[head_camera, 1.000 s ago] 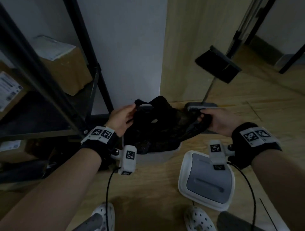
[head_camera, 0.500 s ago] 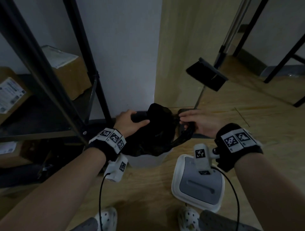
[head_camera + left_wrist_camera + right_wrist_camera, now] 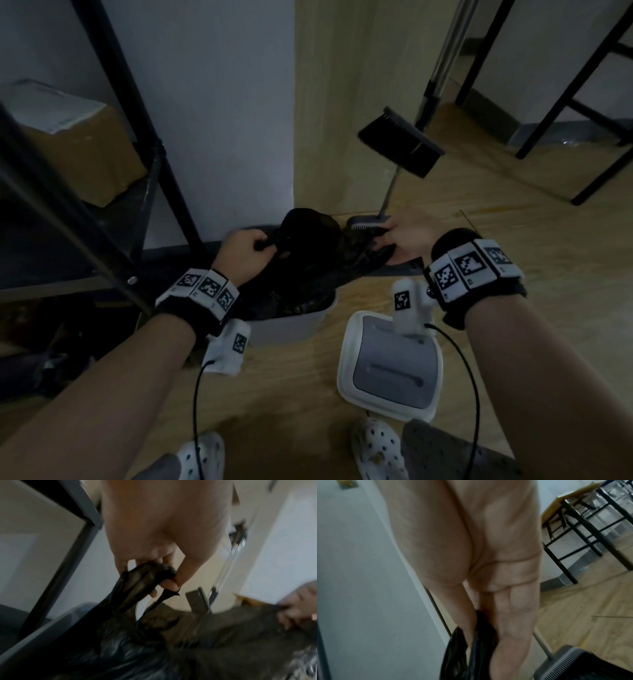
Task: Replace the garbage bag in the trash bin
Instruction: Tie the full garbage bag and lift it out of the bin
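Note:
A black garbage bag [image 3: 310,260] bulges out of a small white trash bin [image 3: 291,323] that stands on the wood floor by the wall corner. My left hand [image 3: 245,253] grips the bag's left ear; in the left wrist view the fingers [image 3: 169,584] pinch that bunched black plastic [image 3: 137,580]. My right hand [image 3: 406,238] holds the bag's right ear, stretched out to the right. The right wrist view shows thumb and fingers [image 3: 510,628] clamped on a strip of bag [image 3: 481,639]. The bin's white and grey lid [image 3: 390,368] lies flat on the floor, to the right of the bin.
A black metal shelf rack [image 3: 113,164] with cardboard boxes [image 3: 75,144] stands at the left. A broom [image 3: 399,145] and a dustpan [image 3: 368,226] lean at the wooden panel behind the bin. Black table legs [image 3: 582,102] rise at the far right. My white clogs [image 3: 376,448] are at the bottom.
Both hands drew the bag's ears together over the bin half a second ago; now they have pulled apart again, the right ear stretched out to the right.

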Demonstrator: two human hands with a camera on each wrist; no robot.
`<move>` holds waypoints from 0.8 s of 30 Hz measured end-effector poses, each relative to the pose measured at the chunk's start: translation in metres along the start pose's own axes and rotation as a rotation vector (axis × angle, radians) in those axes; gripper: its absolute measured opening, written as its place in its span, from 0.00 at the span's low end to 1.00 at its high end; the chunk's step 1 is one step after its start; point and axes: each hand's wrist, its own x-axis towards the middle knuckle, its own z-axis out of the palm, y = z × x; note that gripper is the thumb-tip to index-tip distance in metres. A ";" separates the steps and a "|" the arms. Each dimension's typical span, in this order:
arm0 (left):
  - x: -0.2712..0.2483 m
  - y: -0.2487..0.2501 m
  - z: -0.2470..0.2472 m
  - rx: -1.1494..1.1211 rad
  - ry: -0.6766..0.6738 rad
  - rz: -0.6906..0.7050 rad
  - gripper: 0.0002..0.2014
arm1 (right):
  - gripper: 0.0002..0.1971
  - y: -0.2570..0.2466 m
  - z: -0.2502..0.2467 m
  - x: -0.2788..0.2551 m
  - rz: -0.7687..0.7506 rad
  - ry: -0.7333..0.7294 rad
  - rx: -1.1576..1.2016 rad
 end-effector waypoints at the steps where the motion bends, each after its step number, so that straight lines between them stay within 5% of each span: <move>1: -0.003 0.002 -0.005 -0.015 0.024 0.002 0.10 | 0.02 -0.002 -0.002 -0.003 0.013 0.013 -0.011; 4: -0.010 0.005 -0.019 -0.075 0.056 0.004 0.07 | 0.01 -0.008 -0.007 -0.012 0.032 -0.013 0.076; 9: -0.011 0.009 -0.031 -0.304 0.141 0.001 0.05 | 0.09 -0.027 -0.004 -0.011 -0.207 0.025 0.049; 14: -0.009 0.018 -0.031 -0.569 0.274 0.007 0.07 | 0.05 -0.052 0.023 -0.009 -0.435 0.117 -0.043; 20: -0.009 0.025 -0.040 -1.008 0.032 -0.057 0.09 | 0.05 -0.061 0.050 -0.004 -0.581 0.099 -0.177; 24: -0.011 0.026 -0.039 -1.008 -0.113 -0.039 0.14 | 0.05 -0.062 0.061 0.006 -0.640 0.081 -0.101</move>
